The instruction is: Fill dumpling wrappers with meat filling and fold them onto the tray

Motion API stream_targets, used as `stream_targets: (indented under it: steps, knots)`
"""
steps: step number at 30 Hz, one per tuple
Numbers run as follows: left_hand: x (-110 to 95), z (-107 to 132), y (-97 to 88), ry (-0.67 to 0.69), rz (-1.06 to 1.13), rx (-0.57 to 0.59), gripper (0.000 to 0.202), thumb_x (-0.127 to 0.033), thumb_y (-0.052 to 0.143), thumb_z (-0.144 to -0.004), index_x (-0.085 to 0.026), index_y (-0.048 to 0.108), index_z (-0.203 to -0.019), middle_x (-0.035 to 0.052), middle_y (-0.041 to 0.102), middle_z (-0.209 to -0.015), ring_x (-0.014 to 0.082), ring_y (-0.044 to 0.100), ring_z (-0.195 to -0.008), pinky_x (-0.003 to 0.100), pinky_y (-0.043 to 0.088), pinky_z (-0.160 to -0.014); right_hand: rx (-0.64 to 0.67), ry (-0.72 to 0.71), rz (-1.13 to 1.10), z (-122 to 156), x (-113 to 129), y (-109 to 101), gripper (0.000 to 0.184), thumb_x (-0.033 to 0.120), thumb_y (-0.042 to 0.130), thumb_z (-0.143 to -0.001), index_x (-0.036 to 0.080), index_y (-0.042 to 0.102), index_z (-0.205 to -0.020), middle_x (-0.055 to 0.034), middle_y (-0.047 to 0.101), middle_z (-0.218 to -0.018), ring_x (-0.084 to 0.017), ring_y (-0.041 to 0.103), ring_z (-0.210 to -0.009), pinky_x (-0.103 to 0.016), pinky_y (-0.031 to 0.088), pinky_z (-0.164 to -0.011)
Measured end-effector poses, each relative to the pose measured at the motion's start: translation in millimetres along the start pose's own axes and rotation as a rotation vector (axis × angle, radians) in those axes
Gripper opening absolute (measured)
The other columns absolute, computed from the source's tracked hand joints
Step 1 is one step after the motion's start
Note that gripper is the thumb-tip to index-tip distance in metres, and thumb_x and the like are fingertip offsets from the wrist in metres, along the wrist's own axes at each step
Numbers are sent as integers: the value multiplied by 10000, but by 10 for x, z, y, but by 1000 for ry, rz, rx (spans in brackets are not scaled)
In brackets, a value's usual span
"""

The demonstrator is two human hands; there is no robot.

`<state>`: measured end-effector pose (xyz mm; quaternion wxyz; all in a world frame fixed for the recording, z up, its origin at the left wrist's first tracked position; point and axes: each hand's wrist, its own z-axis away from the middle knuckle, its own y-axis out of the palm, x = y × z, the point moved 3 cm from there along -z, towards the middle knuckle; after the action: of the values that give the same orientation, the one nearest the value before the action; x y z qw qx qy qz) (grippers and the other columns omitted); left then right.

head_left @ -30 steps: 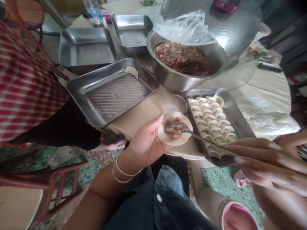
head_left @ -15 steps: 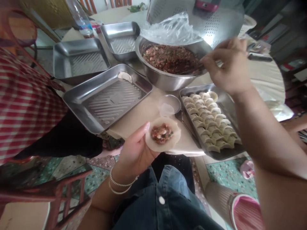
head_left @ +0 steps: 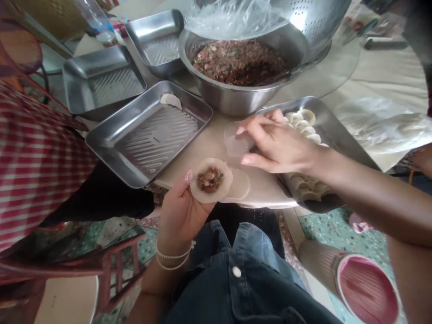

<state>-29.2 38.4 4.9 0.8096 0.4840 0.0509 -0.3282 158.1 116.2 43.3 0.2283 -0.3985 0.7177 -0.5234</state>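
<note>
My left hand (head_left: 184, 207) is closed on the edge of a round dumpling wrapper (head_left: 224, 173) that lies flat across its fingers. A lump of minced meat filling (head_left: 209, 179) with green bits sits in the wrapper's middle. My right hand (head_left: 273, 141) is held over a small clear bowl (head_left: 232, 144), thumb and fingers apart, holding nothing I can see. Whether a fingertip touches the bowl's contents is unclear. More pale wrappers (head_left: 241, 183) lie at the table's edge, just beyond the filled one. Beneath my right wrist, rows of folded dumplings (head_left: 307, 186) are partly hidden in their tray.
A steel bowl (head_left: 236, 100) of meat filling, partly under a plastic bag (head_left: 236, 22), stands beyond my hands. One folded dumpling (head_left: 171, 100) lies in the left tray (head_left: 116, 164). Two more trays stand behind. A person in a checked garment (head_left: 37, 166) is at the left.
My right hand has come from the steel bowl's rim down and left to the small clear bowl, its fingers now spread. My left hand with the filled wrapper has shifted slightly left.
</note>
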Motion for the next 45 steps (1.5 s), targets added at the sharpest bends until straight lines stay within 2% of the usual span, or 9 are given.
stream_targets:
  steps: [4,11,17,21,25,30,32,37,45]
  knots:
    - [37,-61,141,13,11,38,456,-257,283,-982,4,547,-1246,168,711,-1110,228,674,-1052,366,510,-979,-177,-45,-127,213,339,-235,468,569,328,-952,170,419,-1180,-103,634,-1170,-233,561,-1122,-441,362,-875]
    - [130,-101,330,-6,115,141,488,-289,247,-994,-24,504,-1313,150,714,-1100,244,597,-1195,414,432,-1074,-224,-145,-39,563,732,-141,334,486,444,-944,184,504,-1074,-84,645,-1216,-191,560,-1150,-386,320,-852]
    - [202,-61,343,-78,104,238,458,-287,270,-991,-35,635,-1105,136,721,-1080,257,594,-1197,406,448,-1066,-211,2,43,501,623,-190,427,528,389,-948,184,433,-1197,-112,647,-1202,-231,572,-1153,-418,306,-888]
    - [226,-56,311,-102,89,237,457,-258,256,-991,-53,658,-1062,115,732,-1045,234,606,-1180,376,433,-1079,-147,42,-72,359,529,-185,516,576,296,-953,175,373,-1269,-134,619,-1223,-242,567,-1160,-439,321,-899]
    - [178,-50,234,-56,63,150,443,-253,280,-986,-36,663,-1041,133,734,-1016,254,596,-1190,411,406,-1099,-81,155,-152,146,295,-89,609,641,169,-940,177,370,-1279,-136,606,-1224,-268,549,-1166,-478,325,-904]
    - [87,-14,141,21,54,30,411,-246,305,-979,-45,661,-1012,129,738,-966,240,599,-1184,413,364,-1129,142,218,-91,-66,19,124,731,728,125,-889,159,421,-1240,-125,658,-1099,-306,570,-1108,-505,314,-885]
    - [72,-14,131,25,61,23,407,-252,309,-979,-45,655,-1028,126,738,-968,236,600,-1181,410,357,-1134,132,198,-86,-62,39,110,738,733,118,-886,157,432,-1225,-120,669,-1070,-305,573,-1101,-495,312,-872]
    - [97,-60,180,0,106,94,441,-269,284,-981,-30,652,-1022,136,734,-977,253,625,-1139,415,410,-1092,-95,41,-150,173,372,-152,642,692,168,-914,182,389,-1234,-109,645,-1159,-262,565,-1123,-459,314,-865]
    - [259,-51,348,-140,99,280,481,-280,207,-996,-70,606,-1163,115,701,-1138,227,553,-1248,403,351,-1128,-84,41,-257,328,519,-124,596,637,307,-925,155,373,-1270,-144,598,-1218,-296,539,-1176,-508,335,-925]
